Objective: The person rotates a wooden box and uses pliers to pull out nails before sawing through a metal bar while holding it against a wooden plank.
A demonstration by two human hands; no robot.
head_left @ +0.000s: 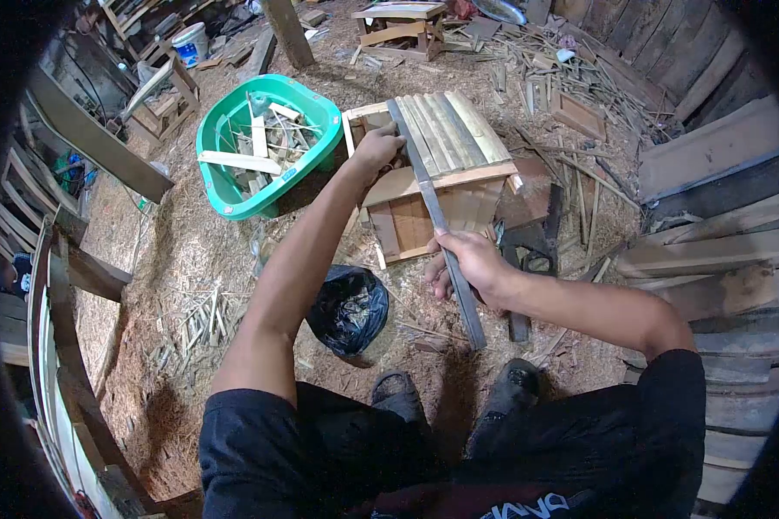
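Note:
A long, dark wooden strip (447, 253) slants from the slatted top of a small wooden box (459, 130) down towards my feet. Near its far end, my left hand (379, 154) has curled fingers closed at the strip's edge, over the box's left side. My right hand (474, 266) grips the strip lower down, thumb on top and fingers partly hidden beneath. Pale slats lie side by side on the box top, to the right of the strip. The box's near side shows an open, framed recess (411, 227).
A green plastic basin (216, 186) with wood offcuts stands left of the box. A black plastic bag (348, 316) sits near my feet. Beside my right hand lies a dark-handled tool (532, 251). Sawdust and scraps cover the ground; stacked boards (710, 251) line the right.

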